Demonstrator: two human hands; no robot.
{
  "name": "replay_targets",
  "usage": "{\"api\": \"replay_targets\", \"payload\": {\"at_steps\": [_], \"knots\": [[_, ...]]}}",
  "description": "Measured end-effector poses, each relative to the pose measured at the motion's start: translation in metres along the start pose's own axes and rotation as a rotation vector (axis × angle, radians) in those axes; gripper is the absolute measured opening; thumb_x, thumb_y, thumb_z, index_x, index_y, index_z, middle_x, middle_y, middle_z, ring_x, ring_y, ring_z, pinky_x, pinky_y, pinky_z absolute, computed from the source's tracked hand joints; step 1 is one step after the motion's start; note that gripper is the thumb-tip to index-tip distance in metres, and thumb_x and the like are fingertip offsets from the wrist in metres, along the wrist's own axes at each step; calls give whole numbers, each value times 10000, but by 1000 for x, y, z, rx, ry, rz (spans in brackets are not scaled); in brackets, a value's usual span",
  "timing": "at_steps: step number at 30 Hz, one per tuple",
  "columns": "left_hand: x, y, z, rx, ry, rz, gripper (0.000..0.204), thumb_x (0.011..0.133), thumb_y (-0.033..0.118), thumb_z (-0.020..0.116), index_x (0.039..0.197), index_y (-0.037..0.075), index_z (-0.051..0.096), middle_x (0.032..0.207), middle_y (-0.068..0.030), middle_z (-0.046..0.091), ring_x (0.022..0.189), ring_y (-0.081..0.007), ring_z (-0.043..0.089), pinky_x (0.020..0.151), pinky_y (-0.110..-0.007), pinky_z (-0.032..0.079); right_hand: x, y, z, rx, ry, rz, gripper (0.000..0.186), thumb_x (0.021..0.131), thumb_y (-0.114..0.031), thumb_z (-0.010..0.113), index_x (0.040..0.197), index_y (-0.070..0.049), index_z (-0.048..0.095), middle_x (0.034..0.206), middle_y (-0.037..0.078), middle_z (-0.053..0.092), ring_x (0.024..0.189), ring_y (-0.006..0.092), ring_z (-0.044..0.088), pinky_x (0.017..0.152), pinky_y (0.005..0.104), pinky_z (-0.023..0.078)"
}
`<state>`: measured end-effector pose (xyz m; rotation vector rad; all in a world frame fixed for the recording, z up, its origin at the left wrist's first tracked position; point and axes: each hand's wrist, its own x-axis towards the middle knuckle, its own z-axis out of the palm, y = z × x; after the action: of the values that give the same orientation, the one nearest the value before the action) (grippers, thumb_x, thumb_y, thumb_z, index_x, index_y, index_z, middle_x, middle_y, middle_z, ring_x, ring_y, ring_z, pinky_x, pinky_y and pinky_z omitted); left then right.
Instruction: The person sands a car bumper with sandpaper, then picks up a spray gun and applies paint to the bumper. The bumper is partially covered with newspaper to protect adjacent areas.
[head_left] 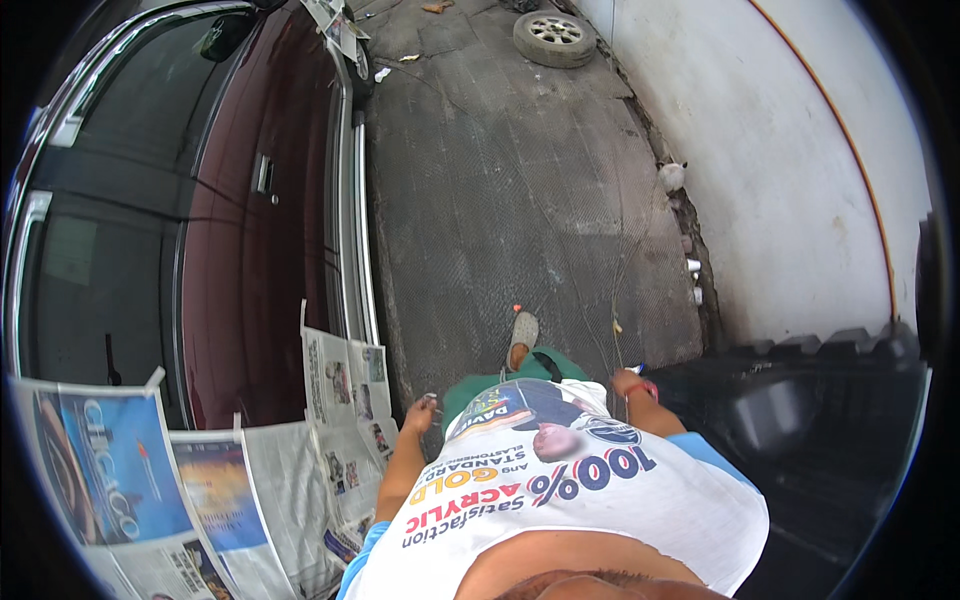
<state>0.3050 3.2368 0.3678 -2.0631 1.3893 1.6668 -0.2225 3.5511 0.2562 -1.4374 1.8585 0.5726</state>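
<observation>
My left hand [420, 413] hangs low beside the dark red car [265, 230], its fingers curled around something small and pale that I cannot make out. On the other side, my right hand [627, 381] is closed too. A small blue and white thing [636, 370] shows at its fingers, too small to name. A red band [651, 388] circles that wrist. Nearest my left arm are newspaper sheets [345, 390] attached along the car's side. More printed pages [120, 460] cover its rear part at the lower left.
A loose wheel with its tyre [555, 38] lies on the dark textured ground at the far end. Along the right runs a white wall [780, 170] with an orange line [835, 115]. A large black panel [800, 420] stands right of me. Small white pieces [694, 267] lie at the wall's foot.
</observation>
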Motion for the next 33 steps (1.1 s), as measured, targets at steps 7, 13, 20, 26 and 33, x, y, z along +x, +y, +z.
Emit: {"api": "replay_targets", "payload": {"at_steps": [7, 13, 20, 26, 33], "knots": [[32, 51, -25, -117, 11, -217, 484, 1023, 362, 687, 1368, 22, 674, 1303, -117, 727, 1067, -173, 686, 890, -350, 544, 177, -15, -420, 787, 580, 83, 458, 980, -299, 645, 1347, -26, 661, 1294, 233, 707, 1230, 389, 666, 1052, 454, 513], [119, 178, -49, 81, -82, -286, 567, 1009, 427, 659, 1399, 16, 647, 1439, -243, 633, 1327, -332, 633, 1054, -406, 511, 270, -27, -613, 715, 583, 55, 468, 982, -297, 653, 1371, -37, 635, 1269, 236, 716, 1188, 388, 687, 1030, 460, 526], [335, 352, -142, 130, -10, -51, 521, 1039, 423, 620, 1359, 14, 671, 1374, -208, 685, 1307, -357, 633, 1098, -441, 488, 345, 11, -584, 614, 261, 296, 465, 956, -339, 654, 1300, -30, 698, 1307, 233, 704, 1217, 406, 666, 1056, 462, 508], [423, 632, -284, 209, 117, 153, 569, 1068, 389, 576, 1499, 19, 546, 1502, -205, 593, 1416, -364, 545, 1182, -435, 421, 370, 2, -594, 909, 229, 408, 414, 964, -349, 652, 1202, -21, 737, 1230, 225, 730, 1168, 390, 690, 1016, 440, 524], [502, 879, -316, 71, 169, 322, 551, 1070, 354, 585, 1498, 9, 543, 1459, -218, 622, 1376, -343, 585, 1159, -427, 441, 467, 66, -536, 818, 53, 377, 367, 969, -289, 619, 1158, 0, 742, 1160, 250, 742, 1105, 419, 707, 955, 429, 556]]}}
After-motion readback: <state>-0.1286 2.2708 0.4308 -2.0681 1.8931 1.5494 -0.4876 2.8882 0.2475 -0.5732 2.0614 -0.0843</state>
